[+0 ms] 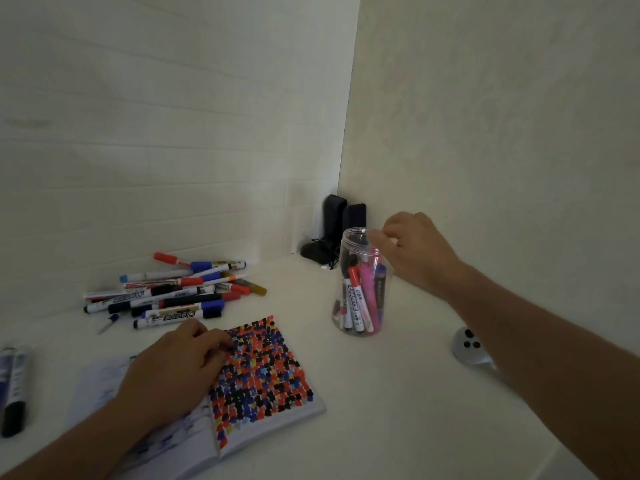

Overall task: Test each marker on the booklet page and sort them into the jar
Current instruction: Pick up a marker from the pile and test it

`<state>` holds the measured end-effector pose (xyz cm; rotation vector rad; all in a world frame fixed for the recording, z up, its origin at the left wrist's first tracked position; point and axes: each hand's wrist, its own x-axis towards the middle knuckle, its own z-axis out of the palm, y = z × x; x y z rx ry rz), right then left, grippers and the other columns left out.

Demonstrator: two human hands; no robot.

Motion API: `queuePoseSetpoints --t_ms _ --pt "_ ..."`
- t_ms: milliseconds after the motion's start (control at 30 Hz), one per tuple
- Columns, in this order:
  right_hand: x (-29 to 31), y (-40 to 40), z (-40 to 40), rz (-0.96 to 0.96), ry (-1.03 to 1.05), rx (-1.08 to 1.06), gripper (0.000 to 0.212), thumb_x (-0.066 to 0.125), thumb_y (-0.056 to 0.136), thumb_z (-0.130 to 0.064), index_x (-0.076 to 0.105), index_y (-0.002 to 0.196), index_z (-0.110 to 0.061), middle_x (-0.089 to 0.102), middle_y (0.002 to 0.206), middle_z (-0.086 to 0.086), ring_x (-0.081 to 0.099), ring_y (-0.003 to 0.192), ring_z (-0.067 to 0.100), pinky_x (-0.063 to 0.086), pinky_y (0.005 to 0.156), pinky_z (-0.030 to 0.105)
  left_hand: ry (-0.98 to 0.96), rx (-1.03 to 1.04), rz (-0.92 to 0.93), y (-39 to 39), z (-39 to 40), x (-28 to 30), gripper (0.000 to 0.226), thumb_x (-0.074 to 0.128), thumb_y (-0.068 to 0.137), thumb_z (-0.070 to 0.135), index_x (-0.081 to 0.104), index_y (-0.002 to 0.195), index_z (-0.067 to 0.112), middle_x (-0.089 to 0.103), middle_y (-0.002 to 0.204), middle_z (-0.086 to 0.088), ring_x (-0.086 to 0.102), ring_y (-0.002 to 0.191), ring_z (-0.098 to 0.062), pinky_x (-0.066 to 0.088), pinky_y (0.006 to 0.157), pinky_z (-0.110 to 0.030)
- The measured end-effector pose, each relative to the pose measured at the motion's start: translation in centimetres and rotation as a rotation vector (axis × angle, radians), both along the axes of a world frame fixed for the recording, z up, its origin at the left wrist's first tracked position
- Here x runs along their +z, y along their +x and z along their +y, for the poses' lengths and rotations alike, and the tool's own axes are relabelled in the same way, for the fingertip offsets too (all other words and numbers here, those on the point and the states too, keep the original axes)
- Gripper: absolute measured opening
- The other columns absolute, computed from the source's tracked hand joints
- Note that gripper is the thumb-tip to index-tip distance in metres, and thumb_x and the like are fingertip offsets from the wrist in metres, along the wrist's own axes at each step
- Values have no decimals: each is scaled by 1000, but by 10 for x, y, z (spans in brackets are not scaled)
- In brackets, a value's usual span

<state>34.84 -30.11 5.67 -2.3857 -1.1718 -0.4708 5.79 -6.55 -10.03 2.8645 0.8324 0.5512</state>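
Note:
An open booklet (266, 368) lies on the white table, its right page covered in red, black, blue and yellow marker dabs. My left hand (173, 372) rests on it, fingertips pressing the page's left edge. A clear plastic jar (360, 292) stands upright to the right and holds several markers. My right hand (412, 251) hovers at the jar's mouth with its fingers curled down over the rim. A red-capped marker sits just under those fingers, and I cannot tell whether they still pinch it. A heap of loose markers (173, 292) lies behind the booklet by the wall.
Two dark markers (14, 386) lie at the table's left edge. Black speakers with a cable (332, 230) stand in the corner behind the jar. A silver object with black dots (467, 346) sits to the right, partly under my right forearm. Walls close off the back and right.

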Motion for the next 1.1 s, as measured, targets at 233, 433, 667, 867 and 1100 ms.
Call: queuePoseSetpoints --t_ms 233,433,667,867,1100 --pt "6 -13 27 262 -163 -22 130 65 56 -94 10 161 -41 49 151 1 59 122 24 54 98 46 -3 4 1 0 0 0 33 37 105 50 55 133 49 43 113 19 51 94 -1 40 74 -18" --pt "19 -29 42 125 -236 10 109 66 72 -82 24 161 -36 46 150 4 59 119 24 54 98 43 -10 2 0 1 -1 1 33 37 106 50 55 133 49 44 114 18 51 94 -1 37 71 -15" --pt "19 -83 30 -462 -134 329 98 71 75 -63 28 159 -37 42 150 -4 45 128 25 52 95 44 -5 -3 -24 -1 -1 0 33 38 106 49 57 133 48 45 112 18 51 94 -1 45 77 -19" --pt "5 -81 31 -668 37 491 98 79 66 -51 45 152 -19 55 144 3 55 113 31 51 88 52 -2 -6 -19 -2 -3 3 33 37 106 48 56 134 47 46 115 16 51 96 -1 44 78 -19" --pt "-5 -69 31 -553 20 481 101 77 66 -55 44 153 -17 53 147 2 53 120 30 52 89 54 -13 -8 -36 -3 -4 3 33 39 105 48 58 132 47 47 112 16 52 96 -2 46 79 -21"
